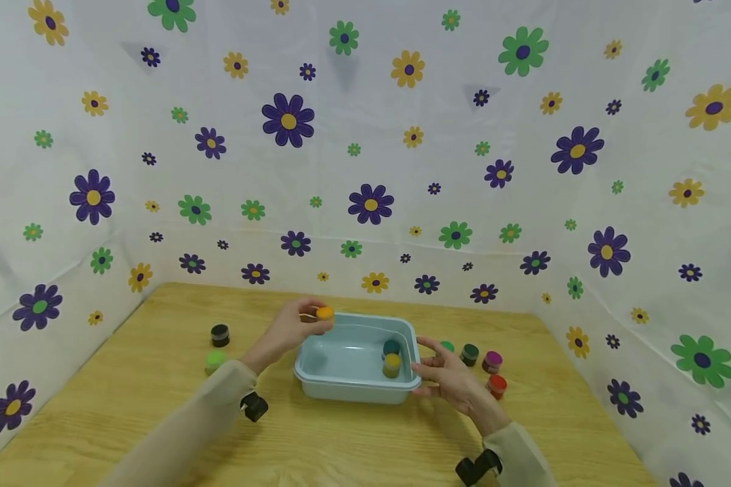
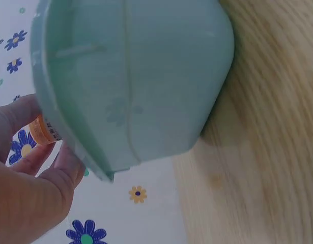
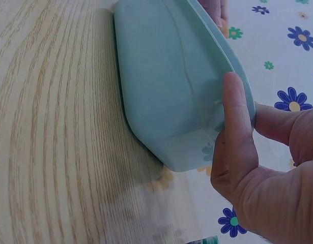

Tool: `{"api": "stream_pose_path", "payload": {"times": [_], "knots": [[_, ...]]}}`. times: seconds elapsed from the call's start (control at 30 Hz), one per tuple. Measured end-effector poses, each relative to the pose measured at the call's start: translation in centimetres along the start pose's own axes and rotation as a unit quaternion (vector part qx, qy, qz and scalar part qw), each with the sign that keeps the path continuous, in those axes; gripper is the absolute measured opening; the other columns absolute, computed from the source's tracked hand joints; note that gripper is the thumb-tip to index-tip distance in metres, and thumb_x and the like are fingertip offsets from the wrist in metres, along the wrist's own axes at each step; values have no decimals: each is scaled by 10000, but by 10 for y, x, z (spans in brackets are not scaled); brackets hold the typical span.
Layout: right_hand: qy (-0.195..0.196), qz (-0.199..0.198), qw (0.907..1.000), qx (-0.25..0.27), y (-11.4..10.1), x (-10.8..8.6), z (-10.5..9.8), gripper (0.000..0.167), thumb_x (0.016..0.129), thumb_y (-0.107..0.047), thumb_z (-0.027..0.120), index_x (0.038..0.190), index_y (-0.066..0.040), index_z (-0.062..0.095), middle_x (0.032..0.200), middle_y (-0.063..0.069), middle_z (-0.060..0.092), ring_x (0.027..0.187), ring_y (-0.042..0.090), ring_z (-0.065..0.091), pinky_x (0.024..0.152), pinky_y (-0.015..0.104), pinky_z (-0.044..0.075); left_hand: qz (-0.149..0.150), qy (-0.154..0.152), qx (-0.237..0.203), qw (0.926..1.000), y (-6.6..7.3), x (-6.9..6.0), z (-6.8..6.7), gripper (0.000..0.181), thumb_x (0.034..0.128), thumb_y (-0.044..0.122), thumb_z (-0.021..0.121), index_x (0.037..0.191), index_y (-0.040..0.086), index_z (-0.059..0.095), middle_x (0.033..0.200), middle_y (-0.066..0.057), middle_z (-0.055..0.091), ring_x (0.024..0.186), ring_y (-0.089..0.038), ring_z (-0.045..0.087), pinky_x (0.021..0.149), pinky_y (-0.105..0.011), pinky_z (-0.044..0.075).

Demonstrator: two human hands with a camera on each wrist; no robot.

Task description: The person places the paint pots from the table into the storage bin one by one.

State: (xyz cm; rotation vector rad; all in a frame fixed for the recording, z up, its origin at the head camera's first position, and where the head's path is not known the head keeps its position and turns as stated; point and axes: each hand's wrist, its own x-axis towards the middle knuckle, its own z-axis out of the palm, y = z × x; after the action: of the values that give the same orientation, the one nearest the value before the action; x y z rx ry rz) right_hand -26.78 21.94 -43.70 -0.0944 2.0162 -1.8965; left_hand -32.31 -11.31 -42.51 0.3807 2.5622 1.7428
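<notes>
A small paint jar with an orange lid (image 1: 325, 313) is pinched between the thumb and fingers of my left hand (image 1: 292, 327), over the left end of a light blue plastic basin (image 1: 355, 389). The left wrist view shows this jar (image 2: 43, 130) partly hidden by the basin's rim. At the basin's right end, my right hand (image 1: 453, 382) grips the rim, its thumb and fingers (image 3: 236, 109) on either side of the wall. Inside the basin, toward its right, a yellow jar (image 1: 392, 366) stands in front of a dark teal jar (image 1: 391, 348).
On the wooden table (image 1: 365, 446), a black jar (image 1: 220, 335) and a light green jar (image 1: 215, 360) stand left of the basin. Beyond my right hand are a green jar (image 1: 447, 345), a dark green jar (image 1: 470, 354), a magenta jar (image 1: 492, 361) and a red jar (image 1: 497, 385).
</notes>
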Motion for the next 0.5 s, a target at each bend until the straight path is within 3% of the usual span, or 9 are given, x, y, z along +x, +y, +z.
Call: {"api": "stream_pose_path", "payload": {"times": [0.23, 0.5], "knots": [[35, -1, 10000, -20, -2, -2, 1, 718, 936, -139, 667, 1535, -167, 271, 1235, 241, 473, 903, 227, 655, 785, 402, 607, 106, -28, 121, 9999, 12, -3, 23, 398, 853, 117, 758, 1227, 79, 626, 1140, -88, 661, 961, -214, 656, 795, -330, 596], [3, -19, 10000, -15, -1, 0, 1, 723, 932, -136, 672, 1535, -161, 272, 1252, 254, 471, 940, 253, 656, 783, 400, 608, 202, -527, -4, 9984, 21, 2, 41, 383, 864, 94, 745, 1224, 41, 624, 1165, -126, 654, 938, -220, 678, 732, -303, 606]]}}
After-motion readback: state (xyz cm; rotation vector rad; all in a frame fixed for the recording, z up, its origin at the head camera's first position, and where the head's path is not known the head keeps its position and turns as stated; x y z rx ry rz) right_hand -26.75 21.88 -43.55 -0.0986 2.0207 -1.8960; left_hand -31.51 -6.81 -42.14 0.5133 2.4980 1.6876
